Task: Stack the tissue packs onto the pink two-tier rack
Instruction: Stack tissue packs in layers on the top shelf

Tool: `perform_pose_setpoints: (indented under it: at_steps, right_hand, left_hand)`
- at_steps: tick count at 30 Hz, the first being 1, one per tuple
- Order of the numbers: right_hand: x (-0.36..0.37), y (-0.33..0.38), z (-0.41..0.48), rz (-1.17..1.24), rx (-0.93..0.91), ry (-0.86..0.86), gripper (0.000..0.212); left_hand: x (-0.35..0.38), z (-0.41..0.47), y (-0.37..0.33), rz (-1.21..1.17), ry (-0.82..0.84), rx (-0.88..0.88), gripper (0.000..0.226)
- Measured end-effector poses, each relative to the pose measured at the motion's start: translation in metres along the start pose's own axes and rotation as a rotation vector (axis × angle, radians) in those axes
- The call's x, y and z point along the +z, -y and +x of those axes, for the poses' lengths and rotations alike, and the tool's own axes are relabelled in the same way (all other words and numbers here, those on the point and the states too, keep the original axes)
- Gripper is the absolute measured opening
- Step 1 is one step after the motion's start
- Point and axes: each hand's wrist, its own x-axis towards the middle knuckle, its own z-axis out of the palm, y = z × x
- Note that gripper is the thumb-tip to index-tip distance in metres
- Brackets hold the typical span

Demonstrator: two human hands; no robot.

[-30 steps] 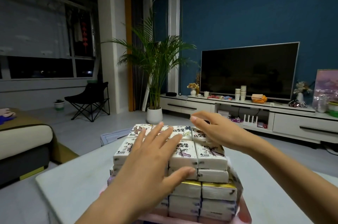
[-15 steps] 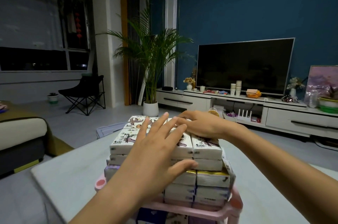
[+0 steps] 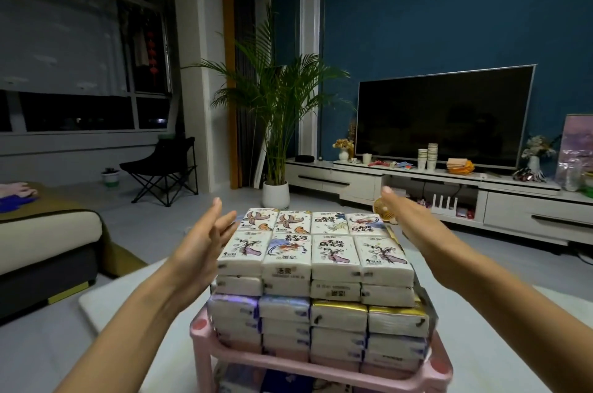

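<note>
Your left hand (image 3: 205, 245) & right hand (image 3: 414, 219) are spread, empty, flanking the tissue packs (image 3: 321, 251) on the pink rack (image 3: 288, 362). Looks like the squaring-up step; next, press both sides inward evenly w/o toppling.

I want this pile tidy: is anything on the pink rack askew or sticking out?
Nearly nothing: the tissue packs sit in even rows on the pink rack. Only a crinkled clear wrapper sticks out at the stack's right edge.

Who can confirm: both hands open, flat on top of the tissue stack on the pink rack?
Not on top. Head view: left hand and right hand are open, one at each side of the tissue stack, which sits on the pink rack.
</note>
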Motion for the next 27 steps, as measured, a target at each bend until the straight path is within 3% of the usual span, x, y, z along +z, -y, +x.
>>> perform_pose_setpoints:
  at_steps: [6,13,17,27]
  right_hand:
    - [0.010,-0.021,-0.004,0.262,0.211,0.058,0.050]
    - [0.011,-0.024,-0.009,0.302,0.169,0.167,0.047]
    - [0.011,-0.026,-0.008,0.341,0.173,0.108,0.035]
    - [0.016,-0.013,-0.013,0.351,0.241,0.068,0.038]
  left_hand:
    - [0.005,0.005,-0.003,-0.022,0.009,-0.042,0.072]
    - [0.015,0.004,-0.003,-0.061,0.086,-0.054,0.059]
    - [0.013,0.006,-0.001,-0.063,0.062,-0.065,0.056]
    - [0.014,0.005,0.000,-0.032,0.070,-0.052,0.057]
